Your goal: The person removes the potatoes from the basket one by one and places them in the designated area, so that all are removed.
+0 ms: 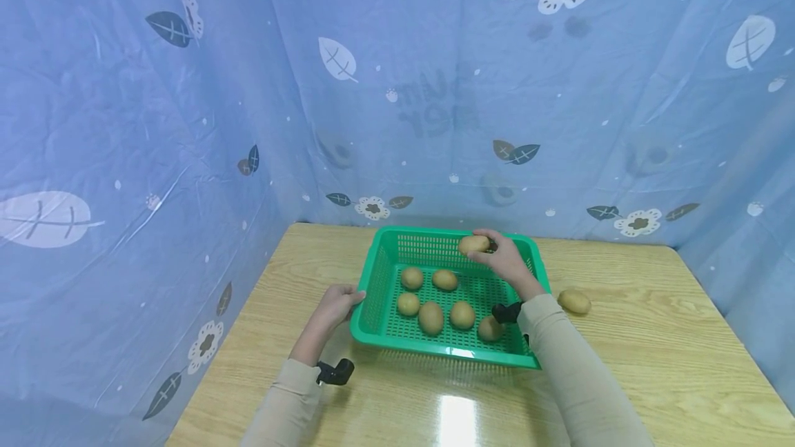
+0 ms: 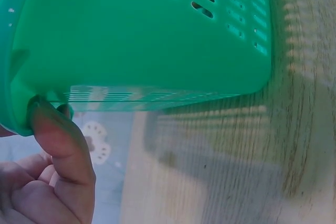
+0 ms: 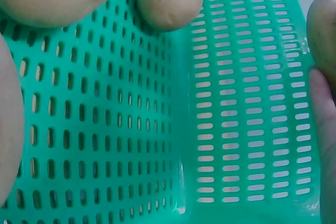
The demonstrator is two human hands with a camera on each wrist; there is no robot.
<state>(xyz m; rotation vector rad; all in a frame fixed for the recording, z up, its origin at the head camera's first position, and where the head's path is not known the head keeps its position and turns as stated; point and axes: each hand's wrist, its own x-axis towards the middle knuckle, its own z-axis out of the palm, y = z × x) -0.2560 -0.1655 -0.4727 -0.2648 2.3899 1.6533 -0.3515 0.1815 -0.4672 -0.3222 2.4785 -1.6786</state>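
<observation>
A green plastic basket [image 1: 447,354] with slotted walls stands on the table, several potatoes [image 1: 431,319] spread over its floor. My left hand [image 1: 336,305] grips the basket's left rim; in the left wrist view its curled fingers [image 2: 63,145] hook under the rim. Over the back right part of the basket, my right hand [image 1: 502,258] holds a potato [image 1: 474,245] between thumb and fingers, above the basket floor. The right wrist view catches only part of that potato [image 3: 323,40] and the thumb [image 3: 321,108] against it, at the right edge.
Outside the basket, one potato [image 1: 574,301] lies on the wooden table [image 1: 658,336] to the right. Blue patterned curtains [image 1: 435,88] hang behind the table and at both sides. Each wrist carries a small black camera.
</observation>
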